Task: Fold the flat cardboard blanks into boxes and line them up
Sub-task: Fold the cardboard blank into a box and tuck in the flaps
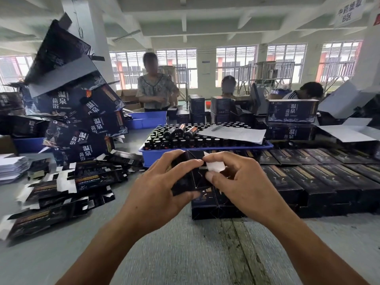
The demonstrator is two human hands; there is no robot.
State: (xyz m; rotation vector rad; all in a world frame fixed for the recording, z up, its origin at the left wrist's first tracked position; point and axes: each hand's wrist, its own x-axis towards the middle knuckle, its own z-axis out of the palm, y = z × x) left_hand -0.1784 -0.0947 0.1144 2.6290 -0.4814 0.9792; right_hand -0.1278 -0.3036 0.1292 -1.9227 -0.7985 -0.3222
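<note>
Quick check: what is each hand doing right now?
Left hand: grips the dark box being folded.
Right hand: pinches the box's white flap.

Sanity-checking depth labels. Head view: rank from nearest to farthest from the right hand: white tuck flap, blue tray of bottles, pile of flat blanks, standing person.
1. white tuck flap: pinched in the right hand itself.
2. blue tray of bottles: just behind the hands.
3. pile of flat blanks: left on the table, beyond the left hand.
4. standing person: far side, behind the tray.
</note>
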